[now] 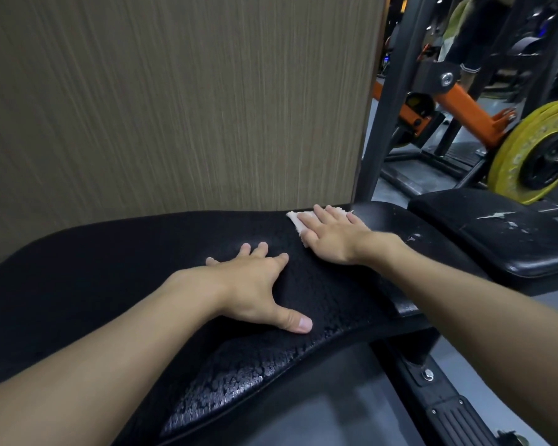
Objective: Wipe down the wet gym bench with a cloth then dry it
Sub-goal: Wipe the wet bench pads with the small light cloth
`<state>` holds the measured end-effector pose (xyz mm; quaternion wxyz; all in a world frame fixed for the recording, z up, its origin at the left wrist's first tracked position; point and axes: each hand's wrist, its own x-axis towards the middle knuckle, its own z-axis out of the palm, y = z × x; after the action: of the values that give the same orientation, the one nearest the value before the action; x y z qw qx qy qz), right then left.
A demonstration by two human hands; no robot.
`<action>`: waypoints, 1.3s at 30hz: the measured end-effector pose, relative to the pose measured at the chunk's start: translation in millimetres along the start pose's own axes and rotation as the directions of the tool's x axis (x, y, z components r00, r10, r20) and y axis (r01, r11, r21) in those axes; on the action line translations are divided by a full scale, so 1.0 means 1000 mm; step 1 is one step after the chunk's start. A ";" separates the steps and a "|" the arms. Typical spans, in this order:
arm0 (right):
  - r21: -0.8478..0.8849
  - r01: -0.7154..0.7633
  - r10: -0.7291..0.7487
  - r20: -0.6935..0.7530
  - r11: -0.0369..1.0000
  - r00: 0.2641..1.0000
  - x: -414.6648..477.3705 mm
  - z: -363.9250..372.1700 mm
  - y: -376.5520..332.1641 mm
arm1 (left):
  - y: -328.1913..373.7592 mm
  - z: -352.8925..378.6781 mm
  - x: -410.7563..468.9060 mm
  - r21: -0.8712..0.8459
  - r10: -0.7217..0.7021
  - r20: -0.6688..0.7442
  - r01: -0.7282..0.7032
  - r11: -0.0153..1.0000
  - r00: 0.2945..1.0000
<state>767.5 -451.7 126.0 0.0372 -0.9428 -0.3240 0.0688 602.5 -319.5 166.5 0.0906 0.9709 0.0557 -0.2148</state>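
Right hand [331,237] flat on white cloth [298,221] — left hand [255,286] spread beside it — atop wet black bench [126,268]

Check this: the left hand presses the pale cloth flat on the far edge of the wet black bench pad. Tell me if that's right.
Wrong hand. In the head view the right hand presses the pale cloth flat on the far edge of the wet black bench pad; the left hand rests bare on the pad.

Black bench [142,268] — beaded wet; white cloth [298,220] flat.
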 end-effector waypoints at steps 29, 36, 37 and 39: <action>0.017 -0.139 0.138 0.053 0.990 0.989 0.037 -0.017 0.028 | 0.018 -0.004 0.025 0.017 0.024 0.009 -0.024 1.000 1.000; 0.027 -0.073 0.072 0.035 0.997 0.997 -0.001 -0.015 0.025 | 0.019 -0.007 0.030 0.023 -0.001 0.018 0.000 1.000 1.000; 0.018 -0.051 0.050 0.024 0.999 0.998 -0.016 -0.013 0.024 | 0.018 -0.007 0.030 0.026 -0.002 0.018 0.002 1.000 1.000; -0.008 -0.022 0.022 0.002 1.000 1.000 -0.050 -0.009 0.024 | 0.018 -0.008 0.030 0.031 -0.008 0.017 0.007 0.999 1.000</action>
<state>744.6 -501.2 137.1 0.0322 -0.9463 -0.3141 0.0688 635.4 -333.9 163.5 0.0752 0.9700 0.0552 -0.2243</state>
